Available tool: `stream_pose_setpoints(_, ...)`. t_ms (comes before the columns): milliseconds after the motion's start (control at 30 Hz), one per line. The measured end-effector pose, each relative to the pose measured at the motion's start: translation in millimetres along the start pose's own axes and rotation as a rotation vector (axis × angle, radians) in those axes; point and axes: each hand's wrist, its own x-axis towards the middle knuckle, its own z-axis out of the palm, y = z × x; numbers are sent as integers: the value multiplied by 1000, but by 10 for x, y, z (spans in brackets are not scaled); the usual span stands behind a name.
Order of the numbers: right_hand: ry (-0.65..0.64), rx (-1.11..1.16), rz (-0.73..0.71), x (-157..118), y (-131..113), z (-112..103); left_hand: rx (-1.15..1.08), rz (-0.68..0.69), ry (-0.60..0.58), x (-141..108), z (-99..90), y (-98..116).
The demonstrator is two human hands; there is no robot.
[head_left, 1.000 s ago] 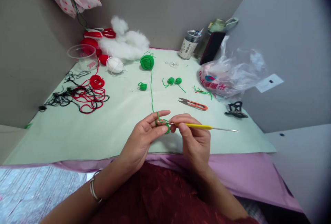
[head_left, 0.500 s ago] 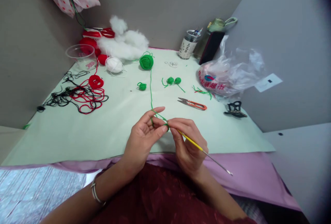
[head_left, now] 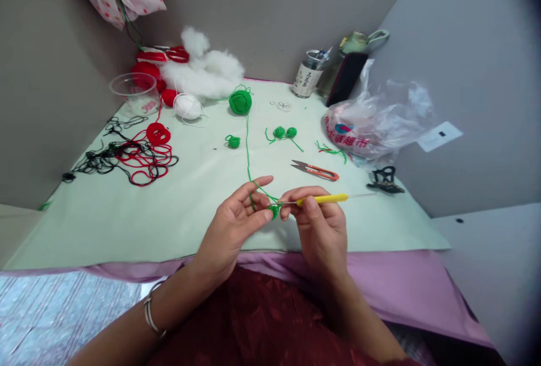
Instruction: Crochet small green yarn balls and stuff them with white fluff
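Between thumb and fingers, my left hand (head_left: pixel 234 219) pinches a small green crochet piece (head_left: pixel 275 211). Green yarn (head_left: pixel 248 155) runs over its raised index finger and back to a green yarn ball (head_left: pixel 240 102). My right hand (head_left: pixel 319 219) grips a crochet hook (head_left: pixel 323 199) by its yellow handle, held nearly level. The hook's thin metal tip points left and meets the yarn at the green piece; whether it is inside a stitch I cannot tell. Past the hands lie orange-handled thread snips (head_left: pixel 316 170) and small green crocheted balls (head_left: pixel 279 133).
At left are tangled black and red yarn (head_left: pixel 143 155), a white yarn ball (head_left: pixel 188 106), fluffy stuffing (head_left: pixel 207 73) and a clear plastic cup (head_left: pixel 133 93). At right stand a pen holder (head_left: pixel 308 76), a phone (head_left: pixel 347 79), a plastic bag (head_left: pixel 372 118) and a black hair claw (head_left: pixel 385 180).
My right hand has swung the hook from slanting down-right to nearly level, its tip now at the green piece. Its fingers have moved off the piece onto the handle. My left hand barely moved.
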Motion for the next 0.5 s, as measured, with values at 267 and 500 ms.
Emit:
stream_pose_setpoints(267, -96, -90, -109, -18, -67, -66, 47, 7, -21, -16, -13, 25)
stream_pose_setpoints(500, -185, -455, -326, -102, -182, -98, 115, 55, -4, -16, -33, -5)
